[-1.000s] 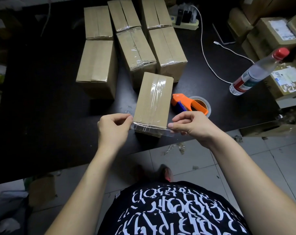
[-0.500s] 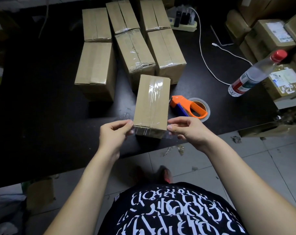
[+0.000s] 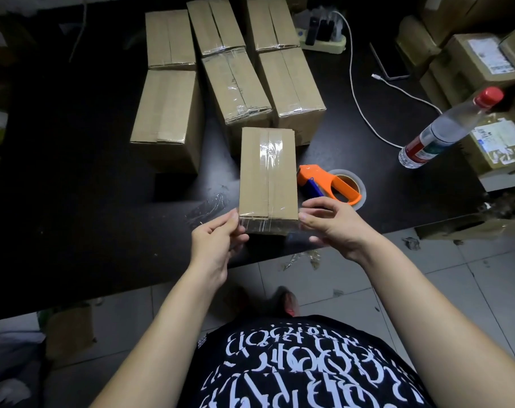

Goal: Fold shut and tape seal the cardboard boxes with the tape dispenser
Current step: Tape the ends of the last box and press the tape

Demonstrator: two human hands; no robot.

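Note:
A closed cardboard box [image 3: 266, 175] stands near the front edge of the black table [image 3: 73, 201], with clear tape along its top seam. A clear tape strip [image 3: 268, 225] lies across the box's near edge and down its front face. My left hand [image 3: 218, 242] pinches the strip's left end at the box's near left corner. My right hand [image 3: 333, 228] pinches the right end at the near right corner. The orange tape dispenser [image 3: 330, 184] lies on the table just right of the box, untouched.
Several taped cardboard boxes [image 3: 235, 83] stand in rows behind. A clear bottle with a red cap [image 3: 447, 128], a white cable [image 3: 359, 92] and a power strip [image 3: 324, 39] are at the right back. Labelled parcels [image 3: 480, 63] pile at the far right. Tape scraps [image 3: 209, 204] lie left of the box.
The tape strip held over the near edge has come down onto the box's front face. Both hands moved lower and closer to the box's corners.

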